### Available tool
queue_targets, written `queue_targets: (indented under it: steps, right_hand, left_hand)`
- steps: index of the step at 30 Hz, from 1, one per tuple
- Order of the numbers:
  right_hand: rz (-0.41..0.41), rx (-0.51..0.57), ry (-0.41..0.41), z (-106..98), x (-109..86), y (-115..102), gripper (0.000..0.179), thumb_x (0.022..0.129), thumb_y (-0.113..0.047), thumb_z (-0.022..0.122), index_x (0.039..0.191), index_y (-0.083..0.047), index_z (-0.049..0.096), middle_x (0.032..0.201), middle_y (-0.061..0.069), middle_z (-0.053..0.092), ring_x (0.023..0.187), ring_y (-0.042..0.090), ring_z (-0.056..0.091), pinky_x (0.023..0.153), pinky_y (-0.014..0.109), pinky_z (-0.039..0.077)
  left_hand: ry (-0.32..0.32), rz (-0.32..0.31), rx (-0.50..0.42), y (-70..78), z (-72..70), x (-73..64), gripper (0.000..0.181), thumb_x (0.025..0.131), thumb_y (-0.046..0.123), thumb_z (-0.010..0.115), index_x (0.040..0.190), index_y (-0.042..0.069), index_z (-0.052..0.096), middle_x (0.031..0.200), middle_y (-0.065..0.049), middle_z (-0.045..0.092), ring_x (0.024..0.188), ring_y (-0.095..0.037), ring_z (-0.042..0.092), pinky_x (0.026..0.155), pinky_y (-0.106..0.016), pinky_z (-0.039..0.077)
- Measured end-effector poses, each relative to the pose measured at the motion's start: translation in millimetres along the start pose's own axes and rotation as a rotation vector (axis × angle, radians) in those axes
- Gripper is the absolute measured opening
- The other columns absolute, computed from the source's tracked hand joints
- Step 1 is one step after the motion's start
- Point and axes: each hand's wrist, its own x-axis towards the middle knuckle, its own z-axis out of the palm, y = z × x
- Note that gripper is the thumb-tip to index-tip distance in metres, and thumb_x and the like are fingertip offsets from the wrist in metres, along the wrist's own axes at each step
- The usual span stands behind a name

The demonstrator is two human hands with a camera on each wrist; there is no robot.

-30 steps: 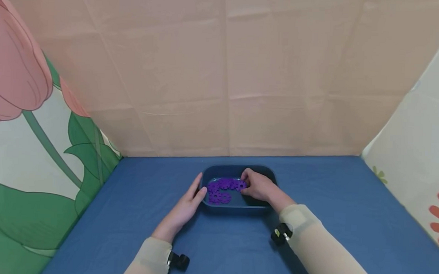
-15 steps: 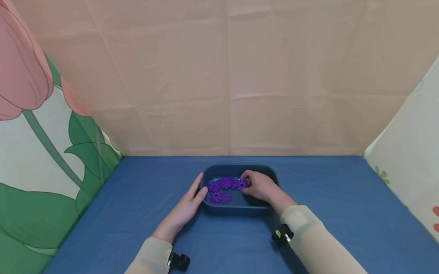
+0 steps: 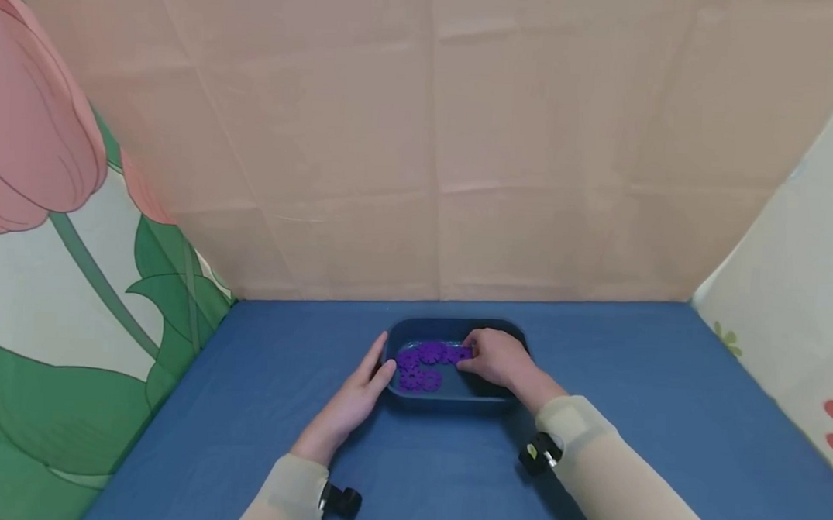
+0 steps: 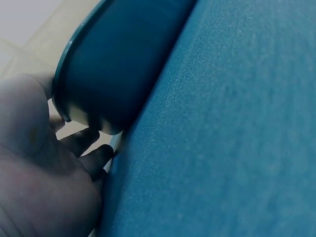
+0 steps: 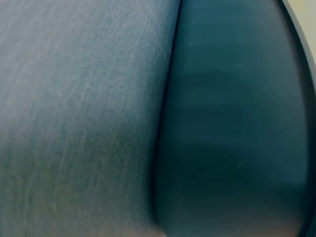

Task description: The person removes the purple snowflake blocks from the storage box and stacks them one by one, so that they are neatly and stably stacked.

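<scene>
A dark blue rectangular tray (image 3: 452,401) stands on the table, its outer wall also filling part of both wrist views. Inside lie several purple flower-shaped discs (image 3: 418,378) with notched edges, grouped in a curve from the near left to the back middle. My left hand (image 3: 345,410) rests against the tray's left end; the left wrist view shows fingers (image 4: 81,140) extended along that outer wall and the thumb side at the rim. My right hand (image 3: 499,359) reaches over the tray and pinches the rightmost purple disc (image 3: 463,354) between thumb and fingers, which partly cover it.
Blue cloth (image 3: 435,478) covers the table. A beige sheet (image 3: 421,152) rises along its far edge, with a tulip-printed panel (image 3: 39,119) on the left and a white flower-printed panel (image 3: 805,308) on the right. Each sleeved wrist bears a small black camera.
The whole head view has shifted slightly. Within the tray, the right fingers stay at the rightmost disc with only slight motion, and the left hand keeps its place at the left end.
</scene>
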Motion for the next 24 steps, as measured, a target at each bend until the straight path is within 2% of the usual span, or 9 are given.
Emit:
queue_targets:
  steps: [5,11,20,24]
  right_hand:
    - [0.003,-0.029,0.046,-5.0,-2.9,0.1,0.039,0.084,-0.034,0.08,0.11,-0.006,0.073,0.09,0.003,0.072,0.078,0.015,0.063,0.079,0.041,0.055]
    - [-0.024,-0.039,0.11,-6.3,-3.9,2.4,0.038,0.084,-0.038,0.079,0.109,-0.009,0.073,0.085,0.0,0.071,0.075,0.013,0.063,0.074,0.039,0.055]
    - [-0.029,0.079,0.182,-10.8,-17.1,4.5,0.044,0.086,-0.044,0.076,0.118,-0.014,0.071,0.084,-0.005,0.066,0.07,0.011,0.056,0.066,0.032,0.049]
    - [-0.028,0.135,0.235,-12.7,-24.8,7.8,0.044,0.086,-0.045,0.076,0.119,-0.017,0.07,0.083,-0.006,0.063,0.072,0.013,0.055,0.066,0.031,0.047]
  left_hand:
    - [0.0,0.001,0.001,-1.9,1.1,0.8,0.07,0.093,0.073,0.041,0.153,0.054,0.01,0.166,0.011,0.011,0.155,-0.022,0.009,0.123,-0.055,0.015]
    - [0.009,-0.001,0.007,-0.6,0.8,1.0,0.069,0.093,0.074,0.041,0.151,0.057,0.009,0.166,0.009,0.011,0.155,-0.023,0.01,0.123,-0.055,0.014]
    - [0.014,-0.003,-0.003,-1.1,1.4,1.4,0.067,0.096,0.068,0.043,0.152,0.055,0.009,0.166,0.011,0.01,0.155,-0.022,0.009,0.123,-0.055,0.013]
    - [0.012,-0.001,0.004,-1.4,1.7,2.0,0.066,0.095,0.07,0.042,0.15,0.058,0.009,0.165,0.014,0.01,0.155,-0.02,0.009,0.123,-0.055,0.012]
